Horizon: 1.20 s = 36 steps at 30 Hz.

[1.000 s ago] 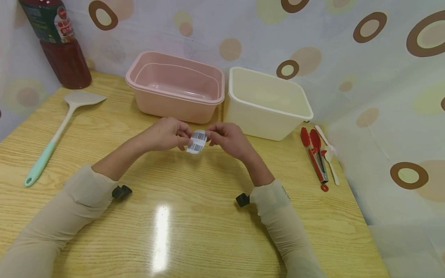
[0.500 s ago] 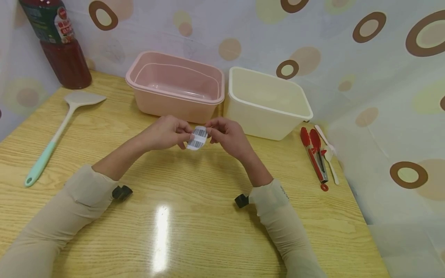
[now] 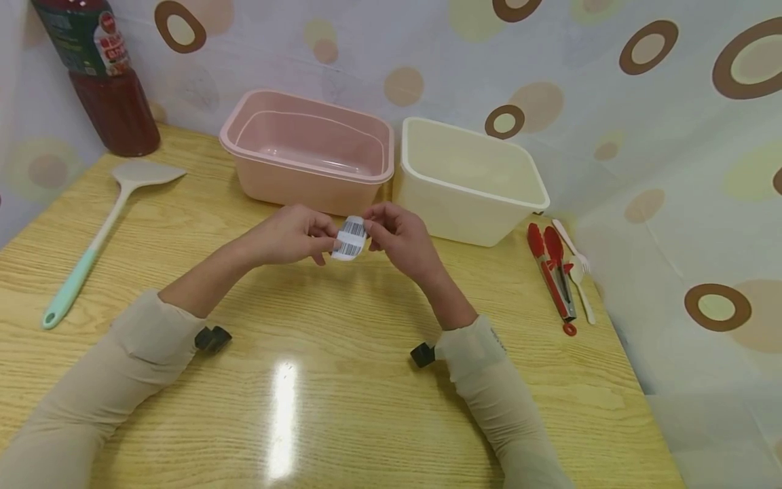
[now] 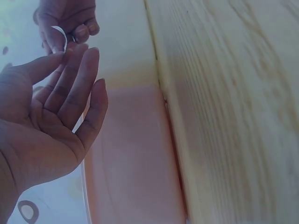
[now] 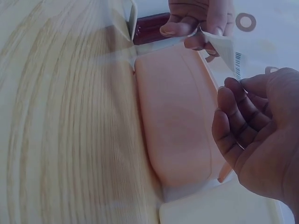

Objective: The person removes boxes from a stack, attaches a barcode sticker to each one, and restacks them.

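Note:
A small white barcode label [image 3: 351,238] with rounded ends is held between both hands, just in front of the bins. My left hand [image 3: 292,236] pinches its left edge between thumb and fingers. At its upper right edge, my right hand [image 3: 400,239] pinches it with thumb and forefinger. In the right wrist view the label [image 5: 225,49] bends, its plain white back facing that camera. Only a thin curled edge of the label [image 4: 60,36] shows in the left wrist view.
Behind the hands stand a pink bin [image 3: 305,190] and a cream bin [image 3: 470,214]. A spatula [image 3: 98,238] and a bottle of dark red liquid [image 3: 116,112] are at left. Red tongs [image 3: 554,275], a fork [image 3: 571,246] and a spoon [image 3: 582,288] lie at right.
The label has risen slightly toward the bins and turned a little, still between both hands. The right hand has moved slightly up; the left has hardly moved.

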Each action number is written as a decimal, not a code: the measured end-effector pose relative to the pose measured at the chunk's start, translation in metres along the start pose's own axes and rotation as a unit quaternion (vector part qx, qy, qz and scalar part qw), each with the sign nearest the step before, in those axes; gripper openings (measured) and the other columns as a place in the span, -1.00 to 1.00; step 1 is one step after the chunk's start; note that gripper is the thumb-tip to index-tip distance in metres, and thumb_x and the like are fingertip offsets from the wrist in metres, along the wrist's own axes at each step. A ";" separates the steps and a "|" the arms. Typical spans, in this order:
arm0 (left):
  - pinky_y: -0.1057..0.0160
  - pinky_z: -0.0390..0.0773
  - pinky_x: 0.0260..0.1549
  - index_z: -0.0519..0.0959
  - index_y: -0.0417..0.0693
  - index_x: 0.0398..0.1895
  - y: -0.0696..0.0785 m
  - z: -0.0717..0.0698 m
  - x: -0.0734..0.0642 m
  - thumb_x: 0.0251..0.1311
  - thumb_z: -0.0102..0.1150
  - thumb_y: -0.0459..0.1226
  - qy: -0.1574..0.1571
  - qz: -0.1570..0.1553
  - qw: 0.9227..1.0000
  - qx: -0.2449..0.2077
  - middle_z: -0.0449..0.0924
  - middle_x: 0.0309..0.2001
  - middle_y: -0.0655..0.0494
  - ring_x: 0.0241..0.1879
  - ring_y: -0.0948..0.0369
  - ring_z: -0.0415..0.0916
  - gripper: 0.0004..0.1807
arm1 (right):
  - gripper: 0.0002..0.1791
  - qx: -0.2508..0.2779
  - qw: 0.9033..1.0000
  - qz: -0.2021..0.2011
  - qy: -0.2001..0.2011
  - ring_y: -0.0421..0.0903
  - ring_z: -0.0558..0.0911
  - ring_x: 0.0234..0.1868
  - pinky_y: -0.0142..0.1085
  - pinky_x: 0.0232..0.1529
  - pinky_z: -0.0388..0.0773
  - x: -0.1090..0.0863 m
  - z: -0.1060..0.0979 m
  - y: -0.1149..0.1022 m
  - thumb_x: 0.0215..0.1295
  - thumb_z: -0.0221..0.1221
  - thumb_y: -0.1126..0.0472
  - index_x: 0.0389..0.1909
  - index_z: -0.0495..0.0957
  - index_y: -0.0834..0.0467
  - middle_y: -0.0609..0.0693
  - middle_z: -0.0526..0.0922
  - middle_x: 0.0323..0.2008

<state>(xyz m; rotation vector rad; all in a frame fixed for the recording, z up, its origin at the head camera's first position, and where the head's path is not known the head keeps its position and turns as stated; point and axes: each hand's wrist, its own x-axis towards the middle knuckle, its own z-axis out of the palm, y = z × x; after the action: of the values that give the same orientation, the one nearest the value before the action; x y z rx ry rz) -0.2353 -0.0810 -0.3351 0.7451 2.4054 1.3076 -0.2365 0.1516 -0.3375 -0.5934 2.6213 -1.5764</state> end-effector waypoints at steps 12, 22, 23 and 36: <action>0.09 0.67 -0.26 0.65 -0.19 -0.04 0.003 0.002 -0.002 0.42 0.16 -0.25 0.022 0.019 0.999 -0.021 0.77 -0.11 -0.08 -0.32 -0.05 0.73 -0.78 | -0.88 0.014 0.998 -0.048 0.025 0.10 0.58 -0.39 -0.30 -0.35 0.58 -0.002 0.004 0.001 0.43 0.19 0.35 -0.08 0.54 0.25 0.12 0.60 -0.34; 0.19 0.69 -0.29 0.66 -0.23 0.07 0.005 0.000 -0.002 0.42 0.14 -0.30 0.043 0.022 0.998 -0.048 0.76 -0.06 -0.12 -0.32 -0.07 0.73 -0.73 | -0.75 0.004 0.998 -0.054 0.005 0.18 0.59 -0.37 -0.19 -0.30 0.64 -0.001 0.003 0.001 0.43 0.19 0.33 0.08 0.60 0.22 0.11 0.57 -0.33; 0.19 0.68 -0.30 0.67 -0.22 0.07 0.005 0.000 -0.002 0.42 0.14 -0.30 0.046 0.021 0.998 -0.049 0.76 -0.06 -0.12 -0.32 -0.07 0.73 -0.73 | -0.75 0.002 0.998 -0.055 0.005 0.19 0.60 -0.37 -0.23 -0.31 0.64 -0.001 0.004 0.001 0.43 0.19 0.33 0.08 0.61 0.22 0.12 0.57 -0.33; 0.28 0.57 -0.47 0.70 -0.15 0.07 0.006 0.001 -0.003 0.42 0.15 -0.27 0.066 0.023 0.997 -0.031 0.77 -0.08 -0.07 -0.34 -0.02 0.73 -0.73 | -0.72 -0.022 0.999 -0.040 -0.016 0.18 0.65 -0.34 -0.03 -0.21 0.70 -0.001 0.004 0.000 0.44 0.21 0.24 0.11 0.63 0.18 0.14 0.65 -0.23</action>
<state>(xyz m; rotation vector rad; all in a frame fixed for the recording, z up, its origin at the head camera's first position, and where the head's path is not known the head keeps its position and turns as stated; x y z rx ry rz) -0.2302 -0.0792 -0.3307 0.7221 2.4491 1.4878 -0.2346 0.1487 -0.3401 -0.7276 2.6475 -1.5201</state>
